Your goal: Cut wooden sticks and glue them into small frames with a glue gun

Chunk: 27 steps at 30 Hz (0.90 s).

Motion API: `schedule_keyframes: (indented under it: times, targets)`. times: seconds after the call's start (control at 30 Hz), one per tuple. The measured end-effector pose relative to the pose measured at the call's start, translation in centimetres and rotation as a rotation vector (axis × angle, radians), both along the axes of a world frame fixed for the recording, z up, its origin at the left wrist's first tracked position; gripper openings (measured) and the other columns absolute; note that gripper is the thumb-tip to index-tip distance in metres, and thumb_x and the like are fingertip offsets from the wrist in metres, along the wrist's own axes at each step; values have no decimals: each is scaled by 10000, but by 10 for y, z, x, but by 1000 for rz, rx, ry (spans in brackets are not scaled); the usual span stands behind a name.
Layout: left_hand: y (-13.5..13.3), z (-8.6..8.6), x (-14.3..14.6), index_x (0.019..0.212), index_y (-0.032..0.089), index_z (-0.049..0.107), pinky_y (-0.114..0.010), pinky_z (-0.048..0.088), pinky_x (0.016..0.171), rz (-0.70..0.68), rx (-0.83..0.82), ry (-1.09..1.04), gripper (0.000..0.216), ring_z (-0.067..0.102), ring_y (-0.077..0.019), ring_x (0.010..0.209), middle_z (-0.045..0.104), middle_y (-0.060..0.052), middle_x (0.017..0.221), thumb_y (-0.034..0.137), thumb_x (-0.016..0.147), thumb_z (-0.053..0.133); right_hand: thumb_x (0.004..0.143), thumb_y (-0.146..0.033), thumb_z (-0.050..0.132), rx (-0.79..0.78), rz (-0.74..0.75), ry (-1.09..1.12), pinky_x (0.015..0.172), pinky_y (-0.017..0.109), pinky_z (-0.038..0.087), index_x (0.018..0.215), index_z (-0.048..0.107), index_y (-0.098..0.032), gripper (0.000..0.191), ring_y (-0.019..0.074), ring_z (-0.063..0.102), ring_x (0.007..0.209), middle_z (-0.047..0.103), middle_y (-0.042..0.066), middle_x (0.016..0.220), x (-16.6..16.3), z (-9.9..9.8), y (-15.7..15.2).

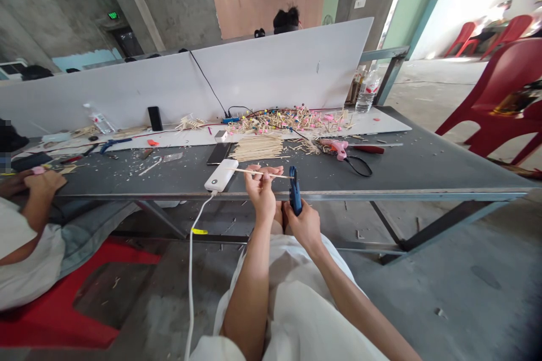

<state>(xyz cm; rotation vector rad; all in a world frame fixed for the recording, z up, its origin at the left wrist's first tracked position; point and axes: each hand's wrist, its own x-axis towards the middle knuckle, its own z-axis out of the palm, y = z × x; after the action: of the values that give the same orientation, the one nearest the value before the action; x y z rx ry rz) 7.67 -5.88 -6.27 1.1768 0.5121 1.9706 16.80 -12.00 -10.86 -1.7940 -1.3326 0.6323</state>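
Note:
My left hand (pixel 261 194) is closed round a thin wooden stick (pixel 277 175), which lies almost level across its fingers. The stick's right end reaches the jaws of blue-handled cutting pliers (pixel 295 198). Those pliers are gripped by the handles in my right hand (pixel 304 223), with the jaws pointing up. Whether the jaws touch the stick I cannot tell. Just beyond my left hand, a bundle of similar sticks (pixel 257 148) lies on the grey table (pixel 406 166). A white power bank (pixel 221 175) with a white cable sits left of my left hand.
Stick pieces with coloured ends (pixel 288 119) are heaped behind the bundle. A pink glue gun (pixel 337 148) and a red-handled tool (pixel 369 149) lie to the right. Near the white divider (pixel 262 70) stands a water bottle (pixel 367 90). A co-worker's hands (pixel 44 181) are at far left.

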Motion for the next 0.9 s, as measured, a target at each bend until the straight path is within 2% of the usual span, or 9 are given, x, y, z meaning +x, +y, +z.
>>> schedule_keyframes:
  times: [0.37,0.9]
  targets:
    - [1,1,0,1053,239,411,-489,585,871,-3,4,14,301,736,-219,880,688,-4,821,371,924,649,878,-408,534,11,6,5,601,254,378,936,699,-190,280,240,673,719,715,70,732,-3,0,0]
    - [0,2,0,1068,231,416,-453,594,821,20,-3,31,284,738,-238,870,690,-22,823,370,939,628,888,-411,498,40,15,32,584,256,353,811,639,-209,257,217,630,636,673,41,655,-4,0,-2]
